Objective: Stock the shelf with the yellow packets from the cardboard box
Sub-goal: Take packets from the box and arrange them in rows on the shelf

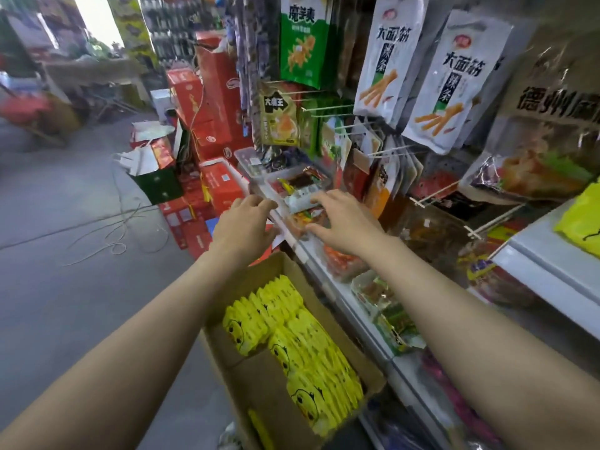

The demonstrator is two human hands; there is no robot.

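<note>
Yellow packets [292,339], printed with a black cartoon face, stand packed on edge in rows inside the open cardboard box [259,394] low in the head view, just beside the white shelf [357,323]. The box's near end is cut off by the lower edge, and its far flap passes behind the left forearm. Another patch of the same yellow [581,222] shows at the right edge, too cropped to say what it is.

Both arms reach over the box toward the shelf's far end. The left hand [242,224] has straight, loosely spread fingers whose tips reach the shelf's front edge; whether they touch it I cannot tell. The right hand [344,222] lies palm down with its fingers fanned over a clear tray of snack packs [300,196], holding nothing that can be seen.

Goods under the right forearm on the shelf are blurred. White pouches [448,79] hang on pegs above.
</note>
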